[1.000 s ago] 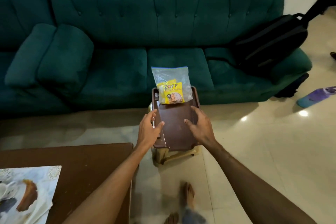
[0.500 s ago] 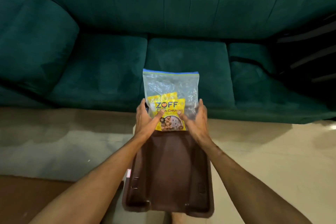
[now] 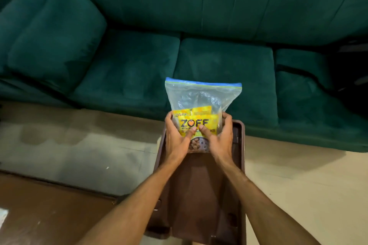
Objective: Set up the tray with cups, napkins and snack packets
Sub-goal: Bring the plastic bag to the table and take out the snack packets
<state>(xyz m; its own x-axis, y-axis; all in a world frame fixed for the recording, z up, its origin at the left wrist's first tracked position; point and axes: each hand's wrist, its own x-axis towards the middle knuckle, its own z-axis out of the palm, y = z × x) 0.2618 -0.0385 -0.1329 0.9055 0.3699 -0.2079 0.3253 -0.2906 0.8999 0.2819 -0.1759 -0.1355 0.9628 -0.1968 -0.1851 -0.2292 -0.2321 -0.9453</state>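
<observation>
A clear zip bag [image 3: 201, 97] with a blue seal holds yellow ZOFF snack packets [image 3: 196, 123] and stands at the far end of a dark brown tray [image 3: 199, 189]. My left hand [image 3: 176, 141] grips the bag's lower left side, thumb across the front. Gripping the lower right side is my right hand [image 3: 220, 139], its thumb also on the front. Both thumbs nearly meet over the packets. No cups or napkins are in view.
A dark green sofa [image 3: 199, 16] with a cushion [image 3: 45, 32] fills the far side just beyond the tray. A brown table [image 3: 49, 211] lies at the lower left. Pale tiled floor [image 3: 298, 185] spreads to the right.
My hands went from the tray's middle to the bag and now grip it from both sides, thumbs closer together. The view has moved nearer to the tray and sofa.
</observation>
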